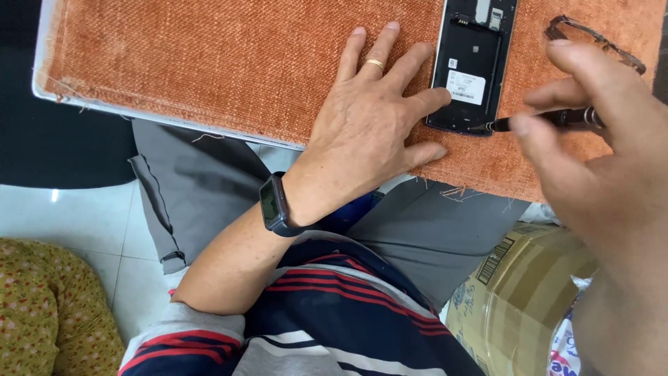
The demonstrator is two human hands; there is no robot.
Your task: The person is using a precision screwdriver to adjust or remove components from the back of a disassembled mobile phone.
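Note:
A black phone (472, 63) with its back cover off lies on an orange woven cloth (229, 63) that covers the table. My left hand (372, 118) rests flat on the cloth, its index fingertip touching the phone's left edge; a ring is on one finger and a dark watch (273, 205) on the wrist. My right hand (598, 174) holds a thin black screwdriver (543, 120) whose tip meets the phone's lower right corner.
A pair of glasses (591, 42) lies on the cloth at the top right. A cardboard box (515, 292) stands on the floor at the lower right. Yellow patterned fabric (42, 313) shows at the lower left on white floor tiles.

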